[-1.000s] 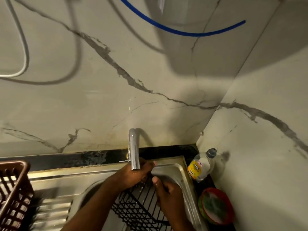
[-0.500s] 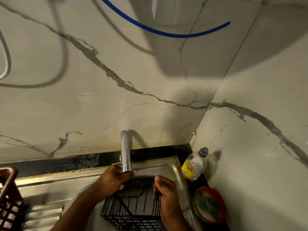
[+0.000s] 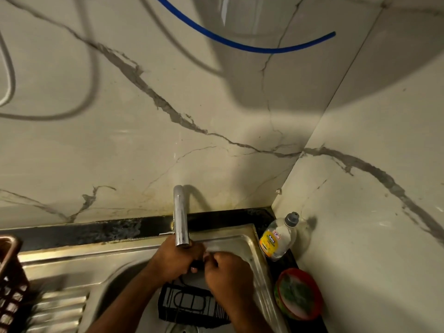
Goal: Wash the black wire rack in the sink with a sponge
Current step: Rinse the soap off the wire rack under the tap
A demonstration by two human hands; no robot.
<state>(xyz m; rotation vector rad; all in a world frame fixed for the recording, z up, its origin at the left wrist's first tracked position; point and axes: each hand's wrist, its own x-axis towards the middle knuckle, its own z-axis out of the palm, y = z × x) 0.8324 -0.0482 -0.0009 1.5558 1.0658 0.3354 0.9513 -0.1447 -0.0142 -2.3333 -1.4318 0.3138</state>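
Black wire rack [image 3: 192, 305] lies down in the steel sink [image 3: 242, 239], blurred, its bars showing just below my two hands. From the head view, my left hand [image 3: 176, 259] has its fingers curled round something dark at the rack's upper edge (I take it for a rack wire, though the blur hides the detail), right under the chrome tap [image 3: 180, 217]. My right hand [image 3: 228, 272] sits just beside it, knuckles up and fingers curled inward toward the same spot; what it pinches I cannot tell. On the dark bench [image 3: 310, 325] to the right stand a dish soap bottle [image 3: 278, 237] and a red bowl [image 3: 299, 294] with something green inside. A brown basket [image 3: 10, 282] sits at far left by the sink's ribbed drainboard [image 3: 60, 311].
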